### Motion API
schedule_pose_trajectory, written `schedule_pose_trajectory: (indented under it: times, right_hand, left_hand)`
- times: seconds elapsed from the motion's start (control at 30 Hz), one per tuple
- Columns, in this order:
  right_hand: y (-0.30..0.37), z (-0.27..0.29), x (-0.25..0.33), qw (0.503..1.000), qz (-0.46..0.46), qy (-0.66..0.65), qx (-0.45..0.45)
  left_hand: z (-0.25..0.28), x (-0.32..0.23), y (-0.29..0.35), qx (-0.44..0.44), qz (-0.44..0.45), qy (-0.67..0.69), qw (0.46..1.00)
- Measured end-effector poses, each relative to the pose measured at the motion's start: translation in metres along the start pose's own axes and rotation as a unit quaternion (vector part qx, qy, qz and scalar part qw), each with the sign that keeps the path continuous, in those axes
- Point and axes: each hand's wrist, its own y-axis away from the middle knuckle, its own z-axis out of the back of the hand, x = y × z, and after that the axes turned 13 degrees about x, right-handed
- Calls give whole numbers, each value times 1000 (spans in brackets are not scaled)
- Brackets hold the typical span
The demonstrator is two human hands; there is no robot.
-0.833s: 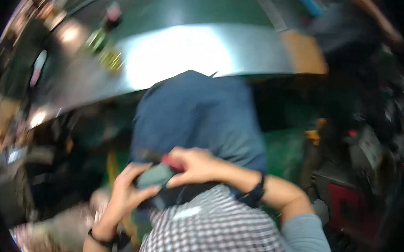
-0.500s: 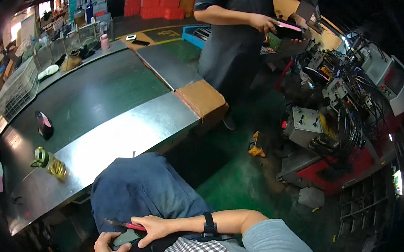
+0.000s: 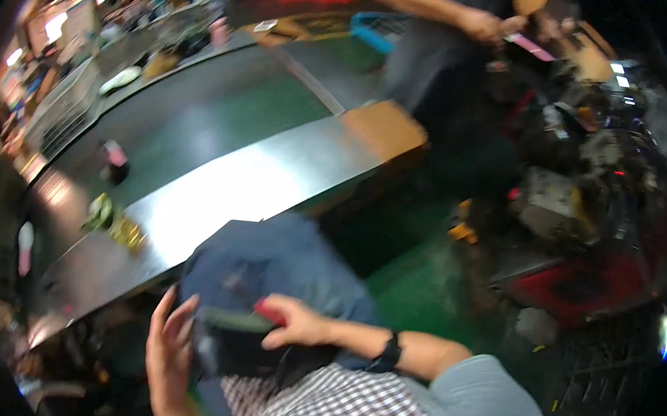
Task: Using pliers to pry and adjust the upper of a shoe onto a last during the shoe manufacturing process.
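My right hand (image 3: 298, 325) is closed around a red-handled tool (image 3: 270, 312) over my lap; blur hides the tool's working end. A narrow grey-green piece (image 3: 233, 321) reaches from beside my right fingers toward my left hand, and whether the right hand grips it too is unclear. Beneath it lies a dark, shapeless-looking item (image 3: 235, 349) on my blue-clad thighs (image 3: 280, 258). To the left, my left hand (image 3: 169, 343) is raised with its fingers apart and nothing in it.
A metal-topped table (image 3: 235, 174) stretches ahead, bearing a yellow-green bottle (image 3: 116, 224) and a pink-and-black shoe (image 3: 115, 162). A cardboard box (image 3: 385, 130) sits at its end. Beyond stands a person (image 3: 435, 76) holding a pink-and-black item. Machinery (image 3: 566, 201) occupies the right side.
My left hand has let go of the grey-green piece, opened and lifted leftward. My right hand has moved up and right with the red-handled tool. The whole view has shifted and blurred.
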Motion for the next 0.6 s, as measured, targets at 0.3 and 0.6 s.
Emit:
schedule_pose_trajectory:
  times: [0.3,0.6]
  right_hand:
    - [9,23,8,919,81,-380,-63]
    - [11,34,-1,919,107,-371,-78]
  left_hand:
    - [-56,65,-22,99,33,-97,990]
    - [-80,41,-42,75,13,-103,992]
